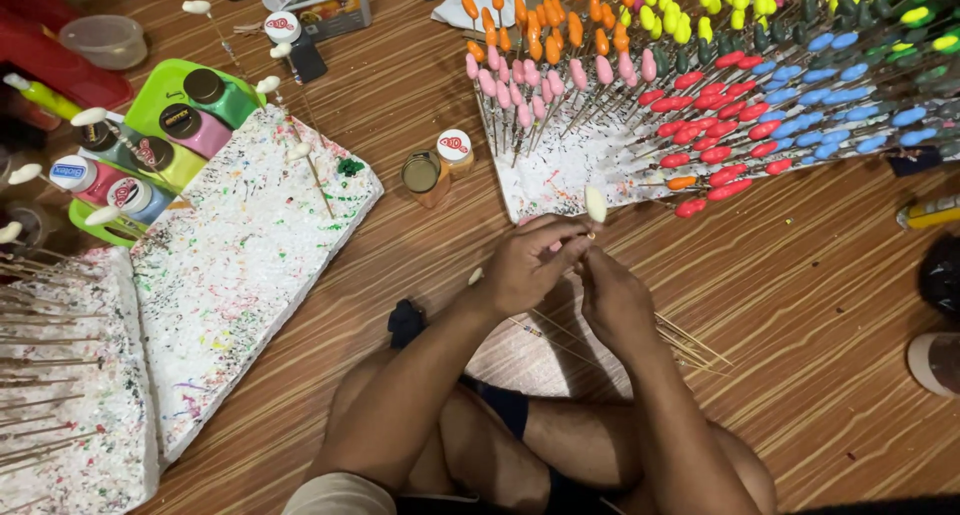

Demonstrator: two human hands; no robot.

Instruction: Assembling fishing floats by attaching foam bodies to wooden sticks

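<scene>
Two hands meet over your crossed legs: your left hand (525, 265) and your right hand (612, 300) both pinch one thin wooden skewer (592, 237) between fingertips, and a pale, unpainted oval bead (595, 204) sits on its upper tip, just above your fingers. You hold it over the wooden floor (800, 305), close to the near corner of the foam board ahead.

Beneath your right hand lies a loose bundle of bare skewers (690, 345) on the floor. Just beyond your fingers stands a paint-speckled white foam board (560, 175) stuck full of skewers with painted beads: pink (545, 85), orange (545, 25), yellow (680, 15), red (715, 140), blue (840, 95) and green (880, 15). Two small paint jars (437, 160) stand on the floor beside that board.

To your left lies another splattered foam slab (240, 265) with a few white-tipped skewers (300, 155) in it. Past it, a green tray (160, 85) holds paint bottles. At the far left, a third foam block (90, 395) carries bare sticks.
</scene>
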